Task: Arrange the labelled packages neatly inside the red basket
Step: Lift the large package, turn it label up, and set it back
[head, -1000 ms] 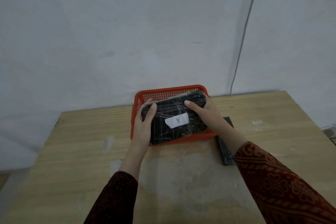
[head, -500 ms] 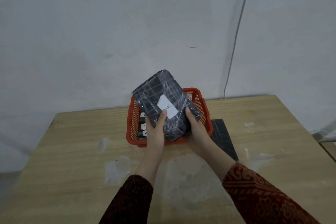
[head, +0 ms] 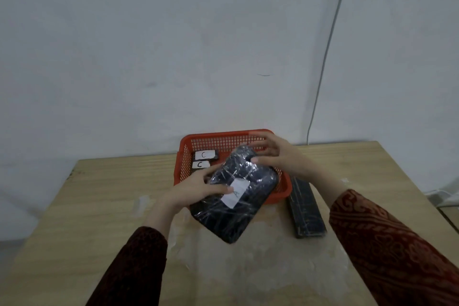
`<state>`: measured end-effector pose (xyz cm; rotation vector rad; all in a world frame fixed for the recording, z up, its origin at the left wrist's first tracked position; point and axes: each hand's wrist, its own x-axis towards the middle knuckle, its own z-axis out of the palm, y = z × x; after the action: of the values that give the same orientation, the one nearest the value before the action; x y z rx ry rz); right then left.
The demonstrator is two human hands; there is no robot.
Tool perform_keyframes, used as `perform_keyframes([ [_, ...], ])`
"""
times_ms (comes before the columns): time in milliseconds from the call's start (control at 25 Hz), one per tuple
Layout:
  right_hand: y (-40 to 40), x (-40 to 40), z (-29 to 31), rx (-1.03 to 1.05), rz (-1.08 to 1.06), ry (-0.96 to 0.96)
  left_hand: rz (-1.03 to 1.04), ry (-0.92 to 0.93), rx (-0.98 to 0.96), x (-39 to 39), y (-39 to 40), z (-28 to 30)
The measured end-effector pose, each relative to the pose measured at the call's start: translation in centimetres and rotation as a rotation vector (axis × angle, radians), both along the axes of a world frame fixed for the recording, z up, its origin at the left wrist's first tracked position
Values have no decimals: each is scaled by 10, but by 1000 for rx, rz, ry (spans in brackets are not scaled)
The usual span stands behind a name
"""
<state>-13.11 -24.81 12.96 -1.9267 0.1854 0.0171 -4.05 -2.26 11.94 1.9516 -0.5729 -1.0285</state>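
A red mesh basket stands on the wooden table against the wall. Inside it at the back left lie two small dark packages with white labels marked C. A large black film-wrapped package with a white label marked A is tilted over the basket's front rim, its near end hanging over the table. My left hand grips its left edge, thumb by the label. My right hand rests on its far end with fingers spread.
A long flat dark package lies on the table just right of the basket. A thin cable runs down the white wall behind. The table's edges show at the left and right.
The A package has come down from standing upright over the basket to lying tilted across its front rim. My right hand has shifted from its lower edge to its far end.
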Motion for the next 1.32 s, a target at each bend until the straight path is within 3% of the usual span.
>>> perform_keyframes([
  [120, 2, 3, -12, -250, 227, 124, -81, -45, 55, 5, -5, -14],
  [240, -3, 1, -38, -261, 98, 77, 65, -124, -4, 7, -14, -35],
  [440, -22, 14, -71, -192, -164, 74, 570, -155, -236, 13, -32, -73],
  [560, -33, 37, -89, -216, -323, 53, 672, -158, -296, 22, -50, -95],
  [640, -43, 56, -104, -218, -470, 74, 673, -191, -269, 34, -68, -109],
  [760, -53, 84, -124, -266, -516, 98, 675, -249, -197, 58, -96, -126],
  [1080, -46, 111, -161, -613, -203, 185, 471, -443, 14, 98, -119, -173],
  [1200, -46, 107, -169, -726, -147, 287, 393, -467, 114, 92, -114, -182],
  [1320, -37, 107, -174, -927, -130, 249, 386, -479, 132, 94, -121, -183],
])
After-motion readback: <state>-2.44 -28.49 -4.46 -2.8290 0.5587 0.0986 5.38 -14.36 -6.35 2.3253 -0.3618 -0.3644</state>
